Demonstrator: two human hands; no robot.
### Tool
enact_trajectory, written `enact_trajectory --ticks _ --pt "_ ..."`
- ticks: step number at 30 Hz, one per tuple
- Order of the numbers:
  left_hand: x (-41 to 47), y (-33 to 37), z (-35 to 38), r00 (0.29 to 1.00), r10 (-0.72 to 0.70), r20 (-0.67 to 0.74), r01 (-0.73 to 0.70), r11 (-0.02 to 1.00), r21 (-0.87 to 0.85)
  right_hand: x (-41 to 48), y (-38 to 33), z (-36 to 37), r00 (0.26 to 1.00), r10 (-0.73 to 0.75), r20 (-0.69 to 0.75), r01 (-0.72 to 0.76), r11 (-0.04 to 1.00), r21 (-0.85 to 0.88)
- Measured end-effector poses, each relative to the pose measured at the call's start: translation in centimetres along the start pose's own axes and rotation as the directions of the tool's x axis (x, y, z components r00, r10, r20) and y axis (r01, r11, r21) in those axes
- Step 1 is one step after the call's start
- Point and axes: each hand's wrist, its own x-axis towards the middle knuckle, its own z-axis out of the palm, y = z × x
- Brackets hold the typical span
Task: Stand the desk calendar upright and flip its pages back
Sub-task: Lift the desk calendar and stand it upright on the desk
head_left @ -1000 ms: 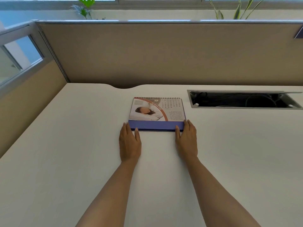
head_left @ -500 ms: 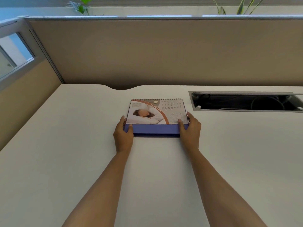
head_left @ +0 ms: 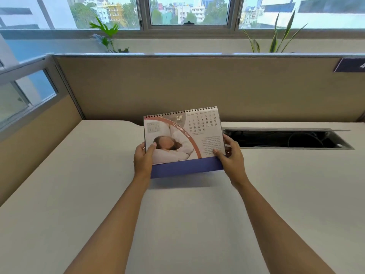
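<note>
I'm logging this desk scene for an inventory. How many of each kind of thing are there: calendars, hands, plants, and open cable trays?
Desk calendar: 1
Hands: 2, left hand and right hand
Potted plants: 2, leafy plant and spiky plant
Cable tray: 1
Total: 6

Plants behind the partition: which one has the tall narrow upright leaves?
The right plant, above the cable tray: long strap-like blades. The left plant has broad, lobed green leaves.
</note>
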Motion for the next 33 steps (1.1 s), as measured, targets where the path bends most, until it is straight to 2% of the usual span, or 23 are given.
enact_trajectory --ticks 4,8,13,19,26,33 --pt "-0.6 2.5 -0.4 0.999 -0.046 -0.009 0.044 0.989 -0.142 0.3 -2.3 -0.3 0.999 0.042 0.004 -0.042 0.989 0.141" --pt "-1.8 5.1 -0.7 0.998 -0.041 0.043 0.048 0.982 -0.185 0.3 -4.3 -0.7 0.997 0.073 0.029 -0.076 0.983 0.165" --pt "-3.2 7.3 -0.9 0.998 -0.006 0.063 0.016 0.987 -0.16 -0.4 -5.6 -1.3 0.991 0.131 0.005 -0.129 0.965 0.228" --pt "-4.6 8.0 -0.6 0.997 -0.071 -0.031 0.068 0.994 -0.091 -1.6 -6.3 -1.5 0.971 0.233 -0.045 -0.215 0.944 0.251" --pt "-5.4 7.3 -0.1 0.99 -0.091 -0.106 0.087 0.995 -0.042 -2.5 -6.8 -1.7 0.941 0.331 -0.069 -0.314 0.931 0.184" --pt "-5.8 5.8 0.0 0.991 -0.074 -0.112 0.074 0.997 -0.005 -2.8 -6.3 -1.6 0.939 0.335 -0.074 -0.321 0.935 0.15"
